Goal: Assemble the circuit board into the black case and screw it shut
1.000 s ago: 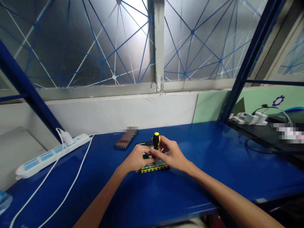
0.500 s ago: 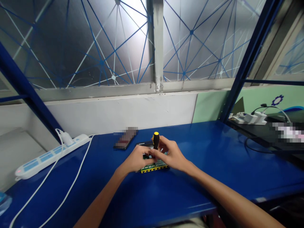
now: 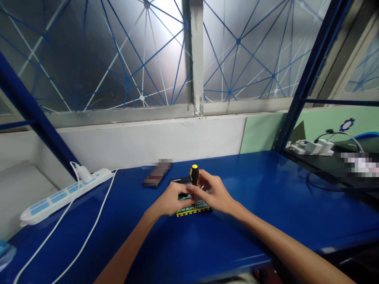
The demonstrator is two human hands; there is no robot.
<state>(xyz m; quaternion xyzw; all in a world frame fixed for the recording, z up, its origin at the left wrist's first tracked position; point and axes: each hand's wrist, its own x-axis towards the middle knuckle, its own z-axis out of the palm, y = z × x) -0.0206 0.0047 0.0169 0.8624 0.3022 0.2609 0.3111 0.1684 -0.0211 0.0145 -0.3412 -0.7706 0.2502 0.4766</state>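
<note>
A small green circuit board point(image 3: 194, 208) with a yellow-black front edge lies on the blue table point(image 3: 266, 205). A screwdriver point(image 3: 194, 174) with a black and yellow handle stands upright over it. My right hand point(image 3: 214, 192) grips the screwdriver's handle from the right. My left hand point(image 3: 170, 199) rests on the board's left side, fingers pressed near the screwdriver's shaft. The tip and most of the board are hidden by my fingers.
A dark phone point(image 3: 156, 173) lies just behind and left of the board. A white power strip point(image 3: 63, 191) with a plugged charger and white cables sits at the left. Adapters and cables point(image 3: 318, 146) lie on a dark bench at the right. A wall and window stand behind.
Hands and screwdriver stay in nearly the same spot; only small shifts of the fingers and of the camera show.
</note>
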